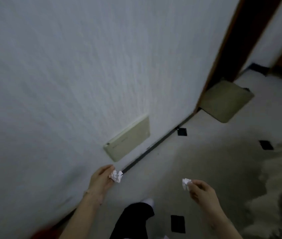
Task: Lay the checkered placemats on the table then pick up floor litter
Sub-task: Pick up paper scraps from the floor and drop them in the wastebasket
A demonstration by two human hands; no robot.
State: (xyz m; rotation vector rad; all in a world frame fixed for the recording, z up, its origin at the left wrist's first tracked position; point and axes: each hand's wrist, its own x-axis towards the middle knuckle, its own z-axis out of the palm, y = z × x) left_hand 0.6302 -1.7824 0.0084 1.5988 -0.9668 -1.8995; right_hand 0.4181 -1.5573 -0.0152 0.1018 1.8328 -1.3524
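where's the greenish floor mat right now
In the head view, the floor mat lies on the floor at upper right, at the foot of the dark door frame, beyond the small black floor tile.

Floor (205,157) pale grey, speckled, blurred. Meets white wall along dark skirting strip (154,147). Three small black squares on floor, inlaid or stuck on, cannot tell: one (182,132) just beside skirting strip, one (266,145) further right, one (178,223) near bottom edge. Olive doormat (226,100) lies flat at doorway, near corner touching door frame foot. Broad dark patch (237,178) on right part, shadow or stain unclear. White-socked foot (149,202) stands on floor.
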